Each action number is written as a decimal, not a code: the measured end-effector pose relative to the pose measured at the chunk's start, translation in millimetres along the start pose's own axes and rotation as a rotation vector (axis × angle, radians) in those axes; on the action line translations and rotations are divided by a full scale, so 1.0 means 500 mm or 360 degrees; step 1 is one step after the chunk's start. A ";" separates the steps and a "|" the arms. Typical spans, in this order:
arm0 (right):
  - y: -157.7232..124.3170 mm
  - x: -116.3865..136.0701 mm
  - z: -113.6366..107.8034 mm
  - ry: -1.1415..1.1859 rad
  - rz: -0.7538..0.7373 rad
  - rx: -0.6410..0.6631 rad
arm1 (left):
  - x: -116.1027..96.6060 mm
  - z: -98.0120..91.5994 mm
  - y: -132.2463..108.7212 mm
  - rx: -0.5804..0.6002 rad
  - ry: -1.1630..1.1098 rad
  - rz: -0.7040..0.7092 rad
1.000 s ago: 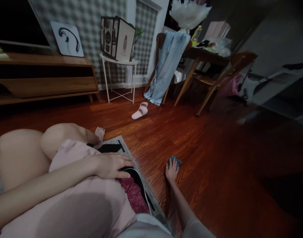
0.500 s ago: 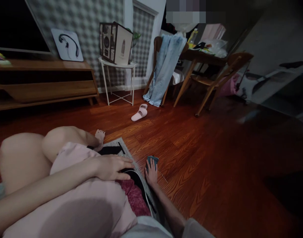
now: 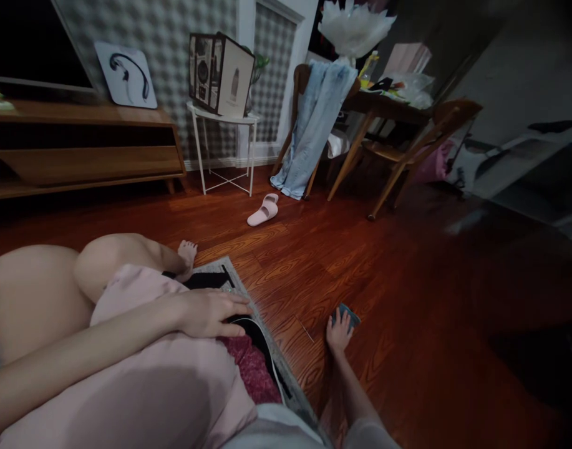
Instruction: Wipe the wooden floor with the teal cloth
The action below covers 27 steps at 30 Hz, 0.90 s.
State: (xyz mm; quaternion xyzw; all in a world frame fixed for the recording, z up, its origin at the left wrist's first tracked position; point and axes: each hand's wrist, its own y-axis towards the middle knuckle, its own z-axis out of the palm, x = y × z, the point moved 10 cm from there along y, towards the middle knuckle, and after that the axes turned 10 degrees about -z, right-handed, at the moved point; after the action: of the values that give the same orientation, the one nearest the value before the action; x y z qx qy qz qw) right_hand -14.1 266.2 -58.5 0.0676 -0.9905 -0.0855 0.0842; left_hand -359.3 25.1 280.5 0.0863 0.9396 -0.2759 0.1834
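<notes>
My left hand (image 3: pixel 211 313) rests palm down with its fingers stretched out on a pale pink cushion-like thing (image 3: pixel 173 374), near the rim of a black and dark red item (image 3: pixel 252 368). Out on the wooden floor (image 3: pixel 379 274), my right hand (image 3: pixel 340 333) lies with its fingers spread over a small blue-green cloth (image 3: pixel 349 315), pressing it flat. Part of the cloth shows beyond the fingertips; the rest is under the hand.
A grey rug (image 3: pixel 227 268) lies beside my legs. Farther off are a pink slipper (image 3: pixel 263 212), a white side table (image 3: pixel 222 116) bearing a box, a wooden TV cabinet (image 3: pixel 93 159), a chair with jeans (image 3: pixel 309 125) and a second chair (image 3: pixel 407 146).
My right hand has slid to the right across the floor, away from the rug, with the cloth under it. My left hand stays in place.
</notes>
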 end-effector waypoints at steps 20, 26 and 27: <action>-0.120 0.377 0.039 0.0182 -0.0916 0.0169 | 0.006 0.003 0.003 -0.0031 0.0021 0.0061; -0.032 0.177 0.015 0.0043 -0.0444 0.0157 | 0.000 -0.003 -0.001 0.0008 0.0020 0.0006; -0.025 0.133 0.010 0.0028 -0.0335 0.0141 | 0.000 -0.003 -0.001 0.0014 0.0016 0.0001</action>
State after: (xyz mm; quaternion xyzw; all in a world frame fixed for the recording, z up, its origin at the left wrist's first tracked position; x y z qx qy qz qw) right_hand -78.2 244.7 -55.2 0.1757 -0.9799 -0.0495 0.0803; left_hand -359.7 25.5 281.7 0.0887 0.9393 -0.2795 0.1784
